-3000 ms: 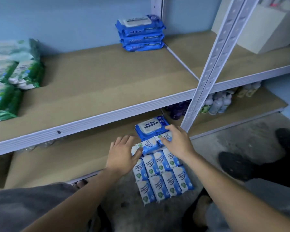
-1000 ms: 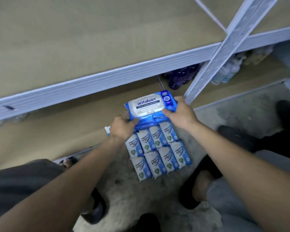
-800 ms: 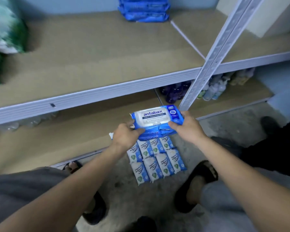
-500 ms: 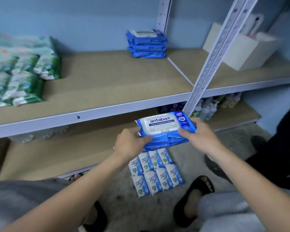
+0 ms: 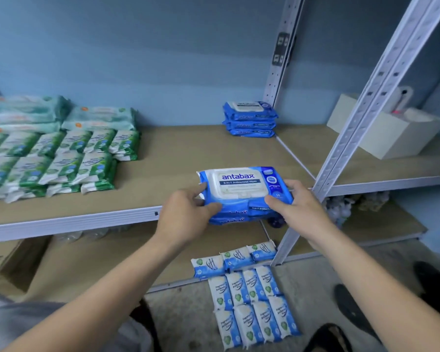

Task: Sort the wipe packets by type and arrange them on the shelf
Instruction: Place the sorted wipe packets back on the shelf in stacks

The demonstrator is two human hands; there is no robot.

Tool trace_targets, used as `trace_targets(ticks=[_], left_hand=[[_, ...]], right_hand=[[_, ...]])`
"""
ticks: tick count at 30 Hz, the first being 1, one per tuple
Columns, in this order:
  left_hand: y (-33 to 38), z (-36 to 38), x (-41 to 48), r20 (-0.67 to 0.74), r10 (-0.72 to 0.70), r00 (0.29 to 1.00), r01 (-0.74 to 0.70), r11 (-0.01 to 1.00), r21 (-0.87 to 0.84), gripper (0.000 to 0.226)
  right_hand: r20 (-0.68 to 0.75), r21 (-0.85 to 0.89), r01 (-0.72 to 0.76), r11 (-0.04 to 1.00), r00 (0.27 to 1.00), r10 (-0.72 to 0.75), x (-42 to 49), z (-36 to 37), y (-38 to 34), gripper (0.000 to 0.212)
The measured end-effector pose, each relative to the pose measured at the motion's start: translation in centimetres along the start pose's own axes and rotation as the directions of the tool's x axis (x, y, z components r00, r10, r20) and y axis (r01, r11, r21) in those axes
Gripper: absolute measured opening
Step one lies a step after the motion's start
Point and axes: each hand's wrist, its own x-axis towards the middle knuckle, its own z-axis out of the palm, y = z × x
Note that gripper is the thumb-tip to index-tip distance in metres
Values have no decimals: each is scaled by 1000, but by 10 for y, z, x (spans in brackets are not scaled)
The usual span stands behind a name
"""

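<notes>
I grip blue packs (image 5: 239, 191) in my left hand (image 5: 186, 214) and right hand (image 5: 297, 212) at the shelf (image 5: 188, 153) edge; small packets (image 5: 252, 308) wait on the floor (image 5: 188, 323).

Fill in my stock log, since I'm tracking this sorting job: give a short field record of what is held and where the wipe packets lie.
held: stack of blue antabax packets, at the middle shelf front edge
left hand: grips the stack's left end
right hand: grips its right end
shelf, back: blue antabax pile
shelf, left: green packets
lower shelf edge and floor: small blue-and-white packets
</notes>
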Motion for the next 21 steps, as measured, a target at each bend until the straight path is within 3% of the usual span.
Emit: trace_targets(ticks=[8, 12, 17, 19, 21], left_hand=[[-17, -38, 49, -100, -13, 995, 12, 1000, -11, 56], [-27, -48, 57, -80, 10, 997, -4, 997, 71, 55], [-31, -58, 51, -153, 288, 945, -211, 898, 386, 51], [-38, -60, 52, -121, 473, 873, -363, 794, 488, 36], [-43, -61, 56, -83, 570, 817, -445, 717, 536, 24]], right_hand=[[77, 23, 83, 996, 993, -85, 39, 49, -31, 50], [119, -116, 144, 983, 984, -130, 49, 55, -31, 54], [102, -289, 352, 890, 936, -337, 46, 41, -18, 56], [75, -399, 422, 814, 900, -430, 49, 39, -8, 41], [40, -438, 445, 781, 878, -478, 52, 38, -1, 22]])
